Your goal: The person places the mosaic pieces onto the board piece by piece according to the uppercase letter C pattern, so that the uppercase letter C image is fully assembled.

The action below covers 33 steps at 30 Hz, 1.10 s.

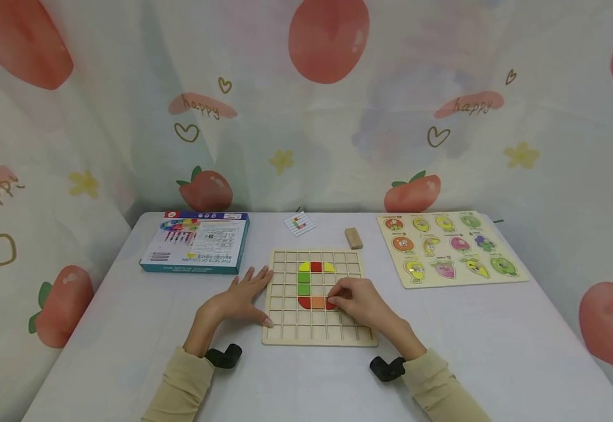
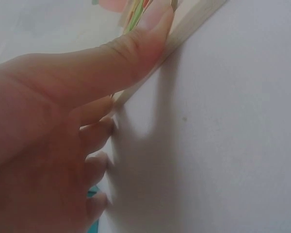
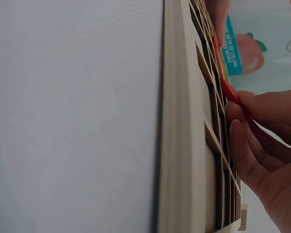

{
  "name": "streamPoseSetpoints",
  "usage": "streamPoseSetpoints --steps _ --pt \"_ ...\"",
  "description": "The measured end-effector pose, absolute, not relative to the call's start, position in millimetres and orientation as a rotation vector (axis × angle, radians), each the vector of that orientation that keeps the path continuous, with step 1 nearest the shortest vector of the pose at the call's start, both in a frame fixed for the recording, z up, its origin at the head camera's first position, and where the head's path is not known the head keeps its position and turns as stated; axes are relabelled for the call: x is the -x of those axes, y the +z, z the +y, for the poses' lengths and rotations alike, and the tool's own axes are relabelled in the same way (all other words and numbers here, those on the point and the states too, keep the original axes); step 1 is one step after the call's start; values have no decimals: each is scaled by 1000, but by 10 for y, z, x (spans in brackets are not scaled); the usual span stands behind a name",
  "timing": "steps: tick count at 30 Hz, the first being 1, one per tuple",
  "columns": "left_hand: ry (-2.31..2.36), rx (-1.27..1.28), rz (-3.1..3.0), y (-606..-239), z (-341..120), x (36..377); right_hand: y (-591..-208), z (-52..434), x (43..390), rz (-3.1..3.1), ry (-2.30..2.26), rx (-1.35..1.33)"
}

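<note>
A square wooden grid board (image 1: 317,335) lies on the white table. Set in its squares are a red tile (image 1: 315,266), yellow corner tiles (image 1: 305,268), green tiles (image 1: 303,283), an orange tile (image 1: 317,302) and a red rounded corner tile (image 1: 305,303). My right hand (image 1: 361,302) pinches another red tile (image 3: 230,93) between thumb and fingers, tilted at the board's surface beside the orange one. With fingers spread, my left hand (image 1: 238,299) rests along the board's left edge, its thumb (image 2: 145,43) on the rim.
A small pattern card (image 1: 299,223) and a wooden block (image 1: 353,238) lie behind the board. At the back left is a flat boxed set (image 1: 196,243); at the right, a fruit picture puzzle (image 1: 428,282). Printed cloth (image 1: 333,146) hangs behind the table.
</note>
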State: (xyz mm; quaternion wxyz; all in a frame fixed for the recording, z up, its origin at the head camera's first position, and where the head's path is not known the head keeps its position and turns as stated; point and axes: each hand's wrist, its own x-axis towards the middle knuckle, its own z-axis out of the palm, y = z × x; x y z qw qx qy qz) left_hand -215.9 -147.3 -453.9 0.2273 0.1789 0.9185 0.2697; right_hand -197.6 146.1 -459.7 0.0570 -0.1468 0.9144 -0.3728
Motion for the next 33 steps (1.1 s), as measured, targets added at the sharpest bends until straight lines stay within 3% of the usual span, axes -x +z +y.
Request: streamPoseSetpoints --steps 13,22,33 --pt "735 -502 2535 -4522 -1430 2146 -4561 1522 1965 2750 -1011 597" --pt "703 -479 2537 -4498 -1468 2122 -4574 1514 1934 2793 -1042 537" --pt "638 -470 2621 -4463 -1465 2162 -4444 1697 2038 2959 -1110 750"
